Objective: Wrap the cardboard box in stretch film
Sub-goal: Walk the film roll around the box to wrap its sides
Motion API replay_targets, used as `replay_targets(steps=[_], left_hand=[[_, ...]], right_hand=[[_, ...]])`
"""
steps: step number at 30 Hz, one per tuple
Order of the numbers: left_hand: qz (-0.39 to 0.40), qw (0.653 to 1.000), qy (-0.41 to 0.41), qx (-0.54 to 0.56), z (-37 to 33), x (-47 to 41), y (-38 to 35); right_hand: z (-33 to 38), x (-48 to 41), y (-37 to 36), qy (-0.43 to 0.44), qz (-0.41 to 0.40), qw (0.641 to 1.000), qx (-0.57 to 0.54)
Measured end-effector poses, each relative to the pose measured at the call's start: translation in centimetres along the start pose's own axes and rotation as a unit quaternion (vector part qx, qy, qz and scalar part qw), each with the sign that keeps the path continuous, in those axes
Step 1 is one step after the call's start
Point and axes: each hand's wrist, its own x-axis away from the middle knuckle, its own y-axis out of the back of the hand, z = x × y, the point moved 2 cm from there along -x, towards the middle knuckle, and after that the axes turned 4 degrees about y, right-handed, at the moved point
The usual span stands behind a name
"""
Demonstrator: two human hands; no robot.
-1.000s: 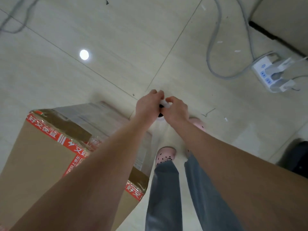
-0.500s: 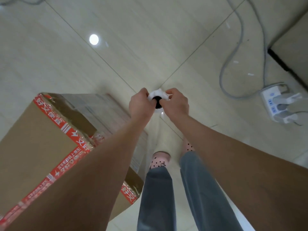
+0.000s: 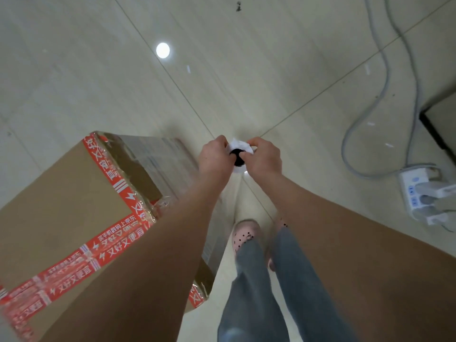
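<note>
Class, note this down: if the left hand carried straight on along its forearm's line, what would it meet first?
Only the floor, probably: the left hand grips the roll, and nothing else shows beyond it, though depth is unclear.

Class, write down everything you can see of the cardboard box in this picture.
The cardboard box is brown and stands on the tiled floor at the left. Its top carries red tape printed with white characters; brown tape crosses its far end. Glossy clear film covers its far side and corner. The left forearm passes in front of it.
</note>
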Motion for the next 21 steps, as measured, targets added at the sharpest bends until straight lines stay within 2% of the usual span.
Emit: replay_targets(steps=[4, 7, 10, 12, 16, 19, 21], left_hand=[[0.018, 0.999, -0.012, -0.041, 0.2, -0.4, 0.5], [0.030, 0.993, -0.090, -0.076, -0.2, -0.5, 0.8], [0.019, 0.969, -0.193, -0.155, -1.0, -0.9, 1.1], [0.022, 0.959, -0.216, -0.180, -1.6, -1.6, 1.6], [0.032, 0.980, -0.148, -0.126, -1.3, -3.1, 2.8], [0.017, 1.000, -0.010, 0.003, 0.4, -3.6, 3.1], [0.025, 0.992, 0.090, 0.086, 1.6, -3.9, 3.1]], right_hand=[[0.4, -0.1, -0.4, 0.002, 0.006, 1.000, 0.020], [0.9, -0.3, -0.6, 0.004, 0.012, 1.000, 0.027], [1.6, -0.9, -0.4, -0.002, 0.021, 0.999, 0.038], [2.2, -1.5, -0.1, 0.000, 0.035, 0.998, 0.058], [3.3, -2.2, -0.1, -0.003, 0.061, 0.997, 0.050], [3.8, -2.3, -0.6, -0.069, 0.070, 0.995, -0.014], [4.6, -2.5, -1.3, -0.099, 0.075, 0.991, -0.046]])
